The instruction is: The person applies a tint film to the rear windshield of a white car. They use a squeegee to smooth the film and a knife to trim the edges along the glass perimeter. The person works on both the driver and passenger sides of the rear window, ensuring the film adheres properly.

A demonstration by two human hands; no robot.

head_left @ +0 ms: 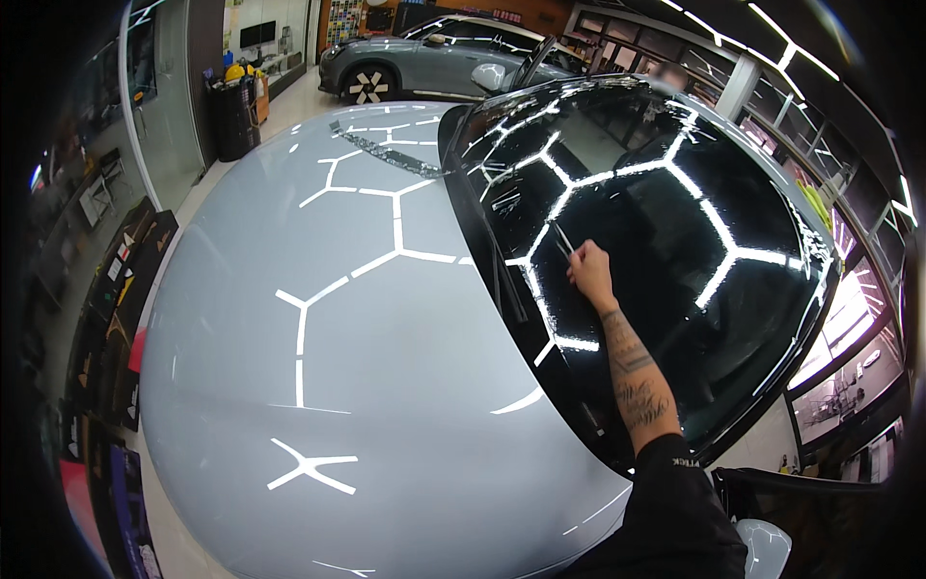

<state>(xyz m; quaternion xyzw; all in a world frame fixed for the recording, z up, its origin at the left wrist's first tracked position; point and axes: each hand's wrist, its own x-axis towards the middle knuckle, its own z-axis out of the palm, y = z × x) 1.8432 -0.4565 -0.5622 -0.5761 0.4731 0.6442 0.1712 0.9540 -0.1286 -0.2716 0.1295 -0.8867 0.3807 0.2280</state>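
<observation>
My right hand (pixel 588 268), at the end of a tattooed forearm rising from the lower right, is closed round a thin, narrow tool (pixel 561 239), held at the glossy black windscreen (pixel 656 270). The glass looks wet or speckled in places and reflects hexagonal lights. To its left lies the pale grey bonnet (pixel 241 318), with a crinkled translucent strip (pixel 386 150) across its upper part. A dark wiper (pixel 506 289) runs along the glass's lower edge. My left hand is out of view.
Another grey car (pixel 434 63) stands behind. A person's head (pixel 667 77) shows beyond the windscreen. Long dark boxes (pixel 106 309) line the left side, near a black bin (pixel 234 121) with yellow items. A side mirror (pixel 762 545) juts out at lower right.
</observation>
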